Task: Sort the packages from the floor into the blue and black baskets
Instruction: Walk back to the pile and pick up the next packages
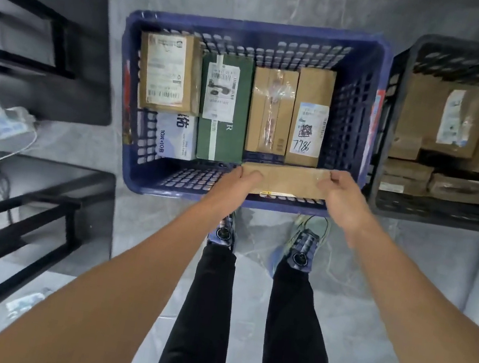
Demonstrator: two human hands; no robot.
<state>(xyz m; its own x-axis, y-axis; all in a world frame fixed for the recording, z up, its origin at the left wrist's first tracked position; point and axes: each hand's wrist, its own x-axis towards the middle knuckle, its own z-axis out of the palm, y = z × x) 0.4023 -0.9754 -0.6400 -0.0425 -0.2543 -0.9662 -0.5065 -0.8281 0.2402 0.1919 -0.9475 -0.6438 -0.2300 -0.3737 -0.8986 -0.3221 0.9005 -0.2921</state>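
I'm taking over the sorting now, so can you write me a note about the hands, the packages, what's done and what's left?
Left hand and right hand: each grips one end of a flat brown package, held at the near edge of the blue basket.
Done: five packages lie in the blue basket; several brown ones lie in the black basket.
Left: set this package down in the blue basket. No more packages on the floor are in view.

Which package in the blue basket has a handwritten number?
The rightmost brown box in the far row of the blue basket: its label bears a handwritten 7786, no other does.
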